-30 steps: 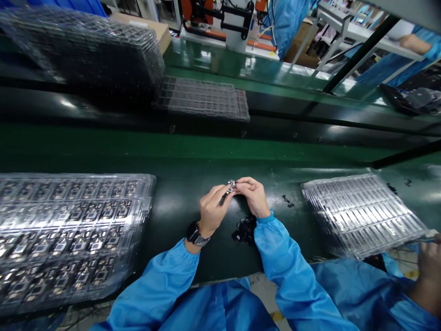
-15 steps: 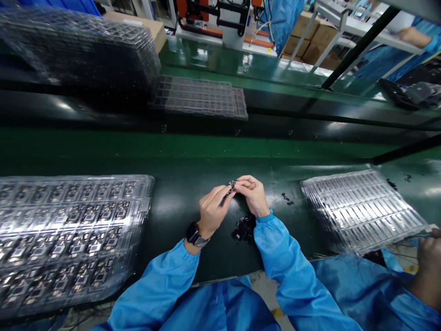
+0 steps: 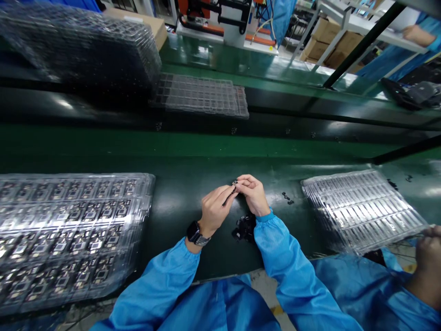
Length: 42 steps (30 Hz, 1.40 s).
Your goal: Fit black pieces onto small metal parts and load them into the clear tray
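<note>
Two bare hands work close together at mid-frame, over a dark conveyor belt (image 3: 179, 257). The left hand (image 3: 215, 209) and the right hand (image 3: 253, 195) pinch a small metal part (image 3: 234, 183) between their fingertips, just above the belt; its exact shape is too small to tell. A thin dark sliver shows under the left thumb side, unclear what. A wristwatch (image 3: 195, 233) sits on the left wrist, and blue sleeves (image 3: 292, 271) cover both forearms.

Just below the right hand lies a heap of small black pieces (image 3: 245, 228). A few loose black bits (image 3: 287, 198) lie to its right, near a clear plastic tray (image 3: 361, 211) with rows of silvery parts. To the left, a stacked clear tray (image 3: 69, 230) holds rows of dark-and-silver parts.

Lower right, a co-worker's hand (image 3: 429, 262) rests at that tray's corner. Across the belt, upper left, a tall stack of trays (image 3: 82, 50) stands beside a single tray (image 3: 201, 96). Upper right, another co-worker's hand (image 3: 415, 34) rests on a white shelf (image 3: 372, 27), above cardboard boxes (image 3: 336, 39).
</note>
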Tool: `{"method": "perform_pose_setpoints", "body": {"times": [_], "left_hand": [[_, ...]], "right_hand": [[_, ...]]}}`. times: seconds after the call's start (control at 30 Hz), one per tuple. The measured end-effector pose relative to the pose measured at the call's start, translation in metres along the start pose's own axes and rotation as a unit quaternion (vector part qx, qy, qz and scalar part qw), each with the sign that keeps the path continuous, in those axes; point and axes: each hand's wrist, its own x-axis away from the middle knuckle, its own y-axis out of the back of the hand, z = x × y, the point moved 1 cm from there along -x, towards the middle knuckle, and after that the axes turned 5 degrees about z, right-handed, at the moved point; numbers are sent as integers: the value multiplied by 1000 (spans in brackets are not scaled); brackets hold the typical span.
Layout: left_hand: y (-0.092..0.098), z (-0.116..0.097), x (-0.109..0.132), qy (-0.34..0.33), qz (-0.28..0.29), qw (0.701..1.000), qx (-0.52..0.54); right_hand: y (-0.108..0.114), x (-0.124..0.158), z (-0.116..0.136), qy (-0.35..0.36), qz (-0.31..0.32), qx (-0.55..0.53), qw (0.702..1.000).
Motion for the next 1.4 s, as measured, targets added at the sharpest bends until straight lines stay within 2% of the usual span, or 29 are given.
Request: {"method": "perform_pose_setpoints", "body": {"times": [0.2, 0.5, 0.83, 1.0, 1.07, 1.17, 1.23, 1.3, 1.4], "left_hand": [[1, 1, -1, 12, 14, 1000, -3], [1, 3, -2, 10, 29, 1000, 6], [0, 3, -2, 33, 38, 999, -3], [5, -8, -5, 66, 40, 997, 4], [19, -19, -8, 95, 48, 994, 31], [61, -47, -10, 155, 74, 982, 80], [100, -66, -7, 185, 111, 973, 83], [146, -75, -2, 209, 144, 966, 40], [222, -59, 6, 254, 176, 945, -107]], "right_hand": [[0, -1, 3, -2, 17, -6, 1000], [3, 1, 2, 60, -11, 46, 997], [-2, 2, 5, 76, -27, 79, 994], [-2, 8, 8, 76, -29, 99, 992], [4, 8, 9, 74, -22, 104, 992], [16, 0, 5, 68, -25, 111, 991], [21, -4, 0, 62, -28, 117, 991], [21, -6, -4, 55, -24, 125, 990], [19, -7, -9, 46, -12, 144, 988]]}}
